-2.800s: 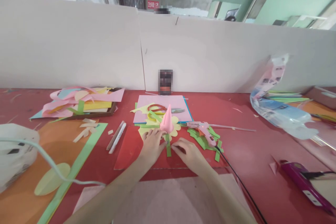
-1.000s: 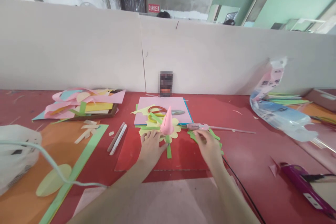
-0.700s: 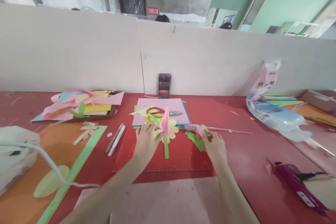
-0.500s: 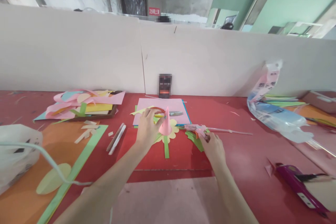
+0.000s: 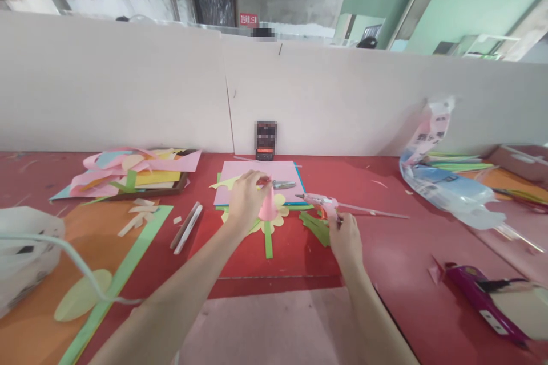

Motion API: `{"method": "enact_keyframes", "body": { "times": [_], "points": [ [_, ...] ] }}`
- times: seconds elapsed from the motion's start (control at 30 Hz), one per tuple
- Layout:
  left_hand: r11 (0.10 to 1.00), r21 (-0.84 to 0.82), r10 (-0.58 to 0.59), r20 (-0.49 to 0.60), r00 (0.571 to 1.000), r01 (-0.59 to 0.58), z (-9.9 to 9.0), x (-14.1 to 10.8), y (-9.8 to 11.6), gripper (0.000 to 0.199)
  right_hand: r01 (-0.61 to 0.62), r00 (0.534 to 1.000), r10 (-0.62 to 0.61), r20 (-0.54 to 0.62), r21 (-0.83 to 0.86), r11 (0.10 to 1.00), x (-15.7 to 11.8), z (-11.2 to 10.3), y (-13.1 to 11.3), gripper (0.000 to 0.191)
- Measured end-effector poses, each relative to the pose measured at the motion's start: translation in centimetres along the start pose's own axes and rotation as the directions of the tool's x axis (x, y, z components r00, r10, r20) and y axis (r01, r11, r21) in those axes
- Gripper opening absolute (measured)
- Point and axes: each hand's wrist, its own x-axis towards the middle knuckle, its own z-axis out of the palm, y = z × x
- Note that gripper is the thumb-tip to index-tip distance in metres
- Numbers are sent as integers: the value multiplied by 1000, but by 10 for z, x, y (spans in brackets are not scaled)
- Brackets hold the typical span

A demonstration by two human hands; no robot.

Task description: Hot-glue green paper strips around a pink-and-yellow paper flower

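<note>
A pink paper cone stands upright on a pale yellow paper flower with a green stem. Fingers of my left hand are closed around the cone's tip. The flower lies on a red board. My right hand grips a pink glue gun by its handle, its nozzle pointing left and a clear glue stick trailing from its back. Beneath the gun rest green paper leaves. Scissors, partly hidden by my left hand, lie on pink paper sheets.
Left of the board are two pens and a tray heaped with paper scraps. A white plastic bag sits at far left. On the right are a plastic package and a purple device. A phone leans on the white partition.
My left fingers have closed in on the cone's tip. The glue gun has turned slightly, its nozzle now tilted up and clearer of the sheets. The whole view has shifted a little.
</note>
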Motion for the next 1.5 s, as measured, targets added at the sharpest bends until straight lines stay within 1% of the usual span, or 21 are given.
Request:
{"method": "enact_keyframes", "body": {
  "times": [0.13, 0.23, 0.33, 0.4, 0.5, 0.6, 0.73, 0.9, 1.13, 1.27, 1.5],
  "points": [
    [1000, -14, 16, -56, 998, -17, -9, 0, 7, 10, 10, 1000, -9, -27, 40, 999, 1, -3, -1, 41],
    [999, 13, 42, -93, 995, -41, -17, 1, 13, 8, 4, 1000, -2, -24, 59, 998, 1, -4, -2, 41],
    [996, 47, 79, -98, 992, -75, -23, 3, 18, 7, -19, 1000, 20, -4, 60, 998, 1, -4, -3, 40],
    [993, 55, 107, -72, 992, -103, -25, 4, 19, 8, -30, 1000, 30, 5, 61, 998, 1, -4, -2, 40],
    [988, 80, 130, -18, 991, -128, -25, 5, 18, 8, -42, 999, 41, 14, 65, 997, 3, -3, -1, 40],
    [986, 105, 131, 6, 991, -131, -22, 5, 13, 10, -45, 999, 44, 18, 73, 996, 4, -1, 1, 40],
    [987, 105, 119, 37, 992, -122, -17, 2, 6, 13, -33, 999, 32, 12, 80, 996, 4, 0, 2, 41],
    [990, 98, 97, 89, 991, -106, -13, -2, 0, 11, -38, 999, 38, 12, 70, 997, 4, 0, 1, 42],
    [990, 111, 86, 59, 995, -92, -11, -3, -3, 10, -47, 999, 45, 23, 65, 997, 3, 1, 2, 39],
    [990, 113, 81, 55, 995, -86, -10, -1, -2, 10, -35, 999, 34, 15, 75, 997, 4, 2, 4, 39],
    [991, 119, 59, 31, 998, -62, -12, 0, 1, 9, -63, 997, 61, 40, 74, 995, 5, 0, 2, 40]
  ]
}}
